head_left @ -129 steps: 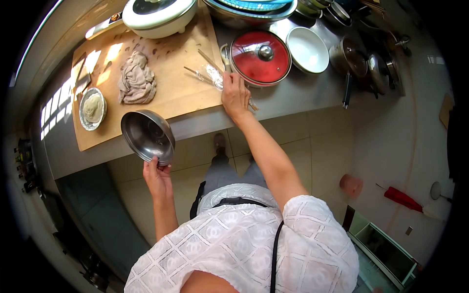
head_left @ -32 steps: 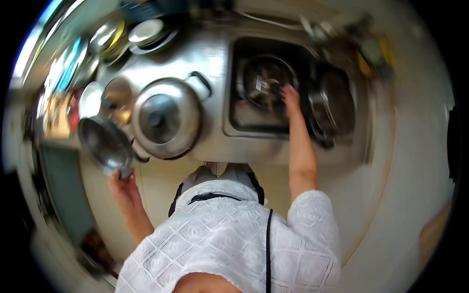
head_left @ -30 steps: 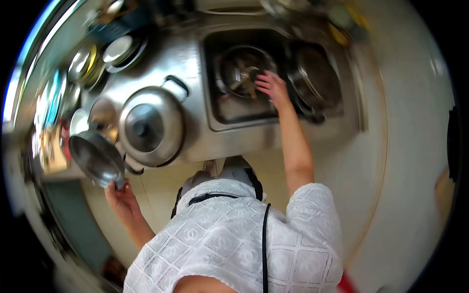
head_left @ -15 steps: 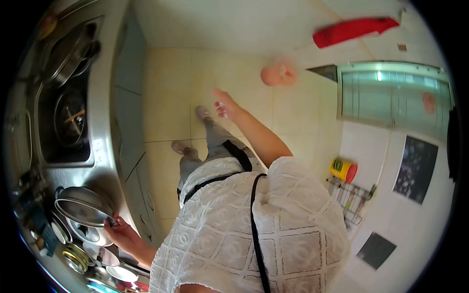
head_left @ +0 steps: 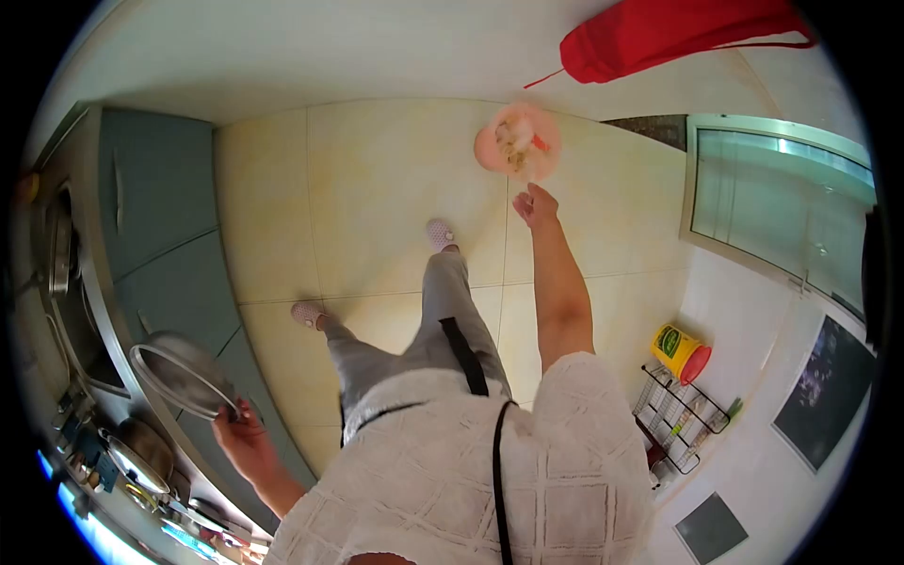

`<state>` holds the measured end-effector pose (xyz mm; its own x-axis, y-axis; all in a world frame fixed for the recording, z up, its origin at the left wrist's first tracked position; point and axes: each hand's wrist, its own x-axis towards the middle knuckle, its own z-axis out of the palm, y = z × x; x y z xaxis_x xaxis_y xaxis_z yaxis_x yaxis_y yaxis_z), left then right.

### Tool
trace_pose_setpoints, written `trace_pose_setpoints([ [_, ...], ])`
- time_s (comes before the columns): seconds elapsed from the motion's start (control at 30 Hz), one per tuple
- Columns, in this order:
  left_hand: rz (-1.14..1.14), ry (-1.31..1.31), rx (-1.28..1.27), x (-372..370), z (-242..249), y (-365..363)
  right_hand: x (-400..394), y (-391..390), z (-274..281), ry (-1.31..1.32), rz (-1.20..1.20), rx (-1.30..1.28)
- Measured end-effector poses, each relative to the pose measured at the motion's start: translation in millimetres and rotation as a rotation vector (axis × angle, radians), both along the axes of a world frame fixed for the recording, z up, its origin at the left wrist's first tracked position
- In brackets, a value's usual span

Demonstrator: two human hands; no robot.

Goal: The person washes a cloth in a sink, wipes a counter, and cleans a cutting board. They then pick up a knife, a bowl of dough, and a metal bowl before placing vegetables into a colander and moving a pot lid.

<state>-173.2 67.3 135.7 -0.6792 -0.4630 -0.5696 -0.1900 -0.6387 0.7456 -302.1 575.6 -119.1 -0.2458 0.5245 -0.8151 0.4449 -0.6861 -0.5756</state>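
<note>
My left hand (head_left: 247,443), at the lower left, grips the rim of a round grey metal bowl (head_left: 184,375), which is tilted beside the counter. Its fingers and thumb are closed on the edge. My right hand (head_left: 537,204) reaches out over the floor with its fingers curled together, right by the near edge of a pink bin (head_left: 543,118). Whatever its fingers may hold is too small to make out. Pale scraps and something red lie inside the bin.
Grey cabinets (head_left: 160,179) and a steel counter (head_left: 115,282) run along the left. A red bag (head_left: 659,40) hangs at the top right. On the right are a glass-fronted cabinet (head_left: 782,188), a yellow tub (head_left: 676,352) and a wire rack (head_left: 680,424).
My left hand has lifted the metal bowl away from the pots on the counter and over the cabinet fronts. My right hand has moved right to the pink bin, its fingers now curled together.
</note>
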Motion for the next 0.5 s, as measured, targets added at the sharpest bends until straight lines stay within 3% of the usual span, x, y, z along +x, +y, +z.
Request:
trace_pose_setpoints([
  [0.1, -0.014, -0.104, 0.11, -23, 0, 63, -11, 38, -43, -0.195, 0.051, 0.008],
  [0.3, -0.067, -0.234, -0.12, -33, 12, 131, -32, 88, -90, -0.233, 0.196, -0.122],
  [0.37, -0.053, -0.276, -0.175, -28, 16, 142, -40, 99, -90, -0.339, 0.096, 0.05],
  [0.43, -0.01, -0.331, -0.168, -19, 21, 148, -32, 118, -108, -0.371, 0.264, -0.026],
  [0.5, 0.043, -0.355, -0.188, -9, 28, 153, -32, 119, -100, -0.49, 0.429, 0.074],
])
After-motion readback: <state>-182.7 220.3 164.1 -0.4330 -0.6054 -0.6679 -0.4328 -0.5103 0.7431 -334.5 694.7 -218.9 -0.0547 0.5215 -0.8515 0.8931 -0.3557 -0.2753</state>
